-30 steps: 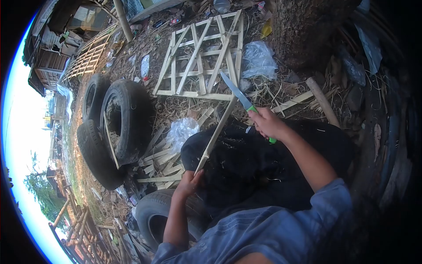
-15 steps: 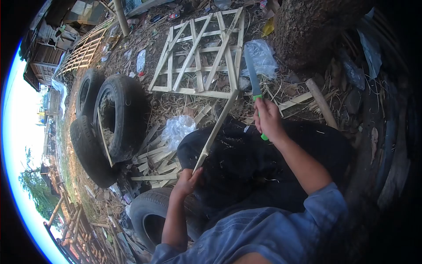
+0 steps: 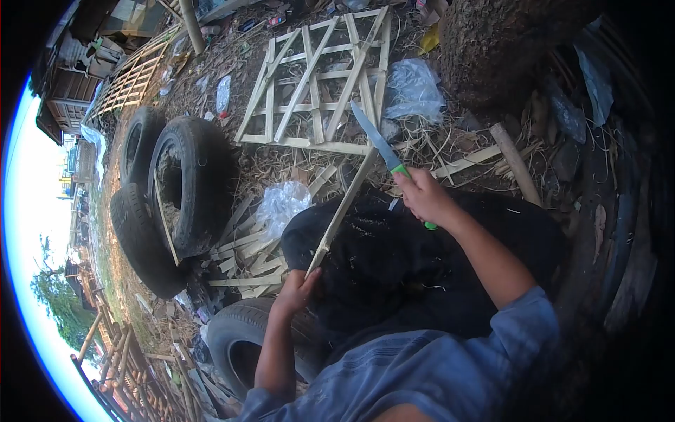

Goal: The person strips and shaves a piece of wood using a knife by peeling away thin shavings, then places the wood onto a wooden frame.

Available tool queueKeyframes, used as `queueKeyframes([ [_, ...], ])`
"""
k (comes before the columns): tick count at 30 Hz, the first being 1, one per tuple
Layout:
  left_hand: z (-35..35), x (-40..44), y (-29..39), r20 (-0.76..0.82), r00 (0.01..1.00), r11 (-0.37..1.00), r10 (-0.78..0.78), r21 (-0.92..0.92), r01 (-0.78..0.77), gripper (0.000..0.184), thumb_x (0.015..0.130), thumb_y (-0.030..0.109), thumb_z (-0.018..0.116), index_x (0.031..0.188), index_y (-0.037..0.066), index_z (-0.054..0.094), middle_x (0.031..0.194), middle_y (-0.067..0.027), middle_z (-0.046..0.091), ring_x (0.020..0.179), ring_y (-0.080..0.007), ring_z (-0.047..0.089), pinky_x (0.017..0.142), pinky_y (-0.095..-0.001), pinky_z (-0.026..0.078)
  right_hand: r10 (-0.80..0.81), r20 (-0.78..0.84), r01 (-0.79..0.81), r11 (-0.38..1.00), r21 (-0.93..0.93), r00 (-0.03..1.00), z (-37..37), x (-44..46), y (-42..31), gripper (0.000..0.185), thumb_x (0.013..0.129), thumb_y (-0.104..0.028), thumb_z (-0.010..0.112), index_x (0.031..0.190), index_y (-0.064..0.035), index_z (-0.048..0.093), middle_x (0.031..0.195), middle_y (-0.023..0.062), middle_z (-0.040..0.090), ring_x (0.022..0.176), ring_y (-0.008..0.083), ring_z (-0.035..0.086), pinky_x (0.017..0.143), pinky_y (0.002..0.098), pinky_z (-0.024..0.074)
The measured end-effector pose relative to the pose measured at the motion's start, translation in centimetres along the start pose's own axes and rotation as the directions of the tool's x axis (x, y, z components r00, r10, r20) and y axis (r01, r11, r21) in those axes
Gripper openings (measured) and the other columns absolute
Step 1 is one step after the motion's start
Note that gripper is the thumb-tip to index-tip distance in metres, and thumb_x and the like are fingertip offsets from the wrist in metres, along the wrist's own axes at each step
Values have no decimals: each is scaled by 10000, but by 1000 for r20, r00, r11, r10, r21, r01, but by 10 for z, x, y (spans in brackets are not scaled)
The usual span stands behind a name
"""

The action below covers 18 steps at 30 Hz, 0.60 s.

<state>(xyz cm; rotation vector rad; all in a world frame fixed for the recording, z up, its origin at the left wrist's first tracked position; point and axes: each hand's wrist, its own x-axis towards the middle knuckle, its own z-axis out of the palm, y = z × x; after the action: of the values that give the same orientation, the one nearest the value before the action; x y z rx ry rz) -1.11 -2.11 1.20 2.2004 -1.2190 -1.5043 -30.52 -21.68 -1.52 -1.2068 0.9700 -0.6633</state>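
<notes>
My left hand [image 3: 298, 290] is closed round the lower end of a pale bamboo strip [image 3: 340, 214], which slants up and right over my dark-clothed leg. In my right hand [image 3: 424, 196] is a knife [image 3: 377, 139] with a green handle, its blade pointing up and left. The blade lies just above and right of the strip's upper end; whether they touch I cannot tell. Beyond them a lattice of crossed bamboo strips [image 3: 314, 107] lies on the ground, its lower edge near the far end of the strip.
Old tires [image 3: 193, 186] stand at the left, and another tire [image 3: 242, 344] lies by my left forearm. Loose bamboo pieces [image 3: 246, 264] and a clear plastic bag [image 3: 283, 205] are beside my leg. A tree trunk [image 3: 503, 53] rises at the upper right, near a short pole [image 3: 515, 165].
Since half a second ago, the knife has swung from nearly upright to a leftward tilt, nearer the strip. My right hand has moved slightly down; my left hand still holds the strip.
</notes>
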Motion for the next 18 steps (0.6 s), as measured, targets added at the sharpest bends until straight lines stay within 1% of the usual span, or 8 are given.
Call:
queueKeyframes([
  [2,1,-1,0,5,1000,1000,2,-23,-2,445,982,337,501,747,-17,633,625,-80,633,576,-157,596,576,-314,463,83,10,-83,996,29,996,1,-5,-7,348,1004,-321,443,789,-49,476,546,-25,432,392,68,421,376,263,344],
  [4,0,-2,7,10,1000,997,-2,-78,3,454,981,345,504,733,-12,637,623,-78,634,578,-152,598,570,-308,459,97,26,-99,991,90,995,-1,0,0,353,1006,-325,441,788,-50,480,539,-20,438,379,66,413,363,256,337],
  [6,0,-2,9,19,1000,998,3,-62,-2,459,988,363,485,737,4,624,614,-63,629,574,-134,586,564,-292,448,108,35,-112,982,149,994,-5,1,-2,357,1007,-328,439,787,-50,483,532,-15,444,366,65,405,350,249,329],
  [9,-1,0,6,23,1000,1000,9,-17,-9,475,995,386,465,731,20,613,602,-52,625,568,-119,573,560,-276,438,54,29,-59,973,224,998,-2,-3,-14,370,1009,-335,432,785,-48,497,513,-8,446,353,63,394,341,233,322],
  [11,-1,1,3,15,1000,1000,13,10,-13,486,995,390,463,721,19,614,599,-56,627,567,-121,573,561,-276,438,17,-82,8,956,294,996,9,-10,-15,378,1010,-329,435,776,-40,508,497,-8,446,361,61,397,344,232,320],
  [13,0,1,1,-8,1000,1000,18,-13,-18,488,976,376,504,706,0,657,592,-67,628,561,-144,589,561,-303,455,-22,-106,51,957,287,994,14,-10,-14,379,1010,-327,437,774,-39,510,496,-10,446,363,60,396,345,230,318],
  [15,0,0,2,-7,1000,1000,17,10,-17,485,976,376,502,713,-1,660,595,-69,631,562,-145,589,564,-304,456,-79,-134,115,949,294,988,16,-11,-13,378,1009,-320,448,768,-36,515,500,-6,449,370,57,393,347,227,315],
  [18,-2,2,0,11,1000,1000,22,13,-22,484,978,372,498,720,-3,664,598,-72,634,568,-145,591,572,-305,458,-55,-169,99,959,264,984,21,-13,-17,376,1015,-347,421,798,-51,504,508,-8,431,374,56,385,349,221,315],
])
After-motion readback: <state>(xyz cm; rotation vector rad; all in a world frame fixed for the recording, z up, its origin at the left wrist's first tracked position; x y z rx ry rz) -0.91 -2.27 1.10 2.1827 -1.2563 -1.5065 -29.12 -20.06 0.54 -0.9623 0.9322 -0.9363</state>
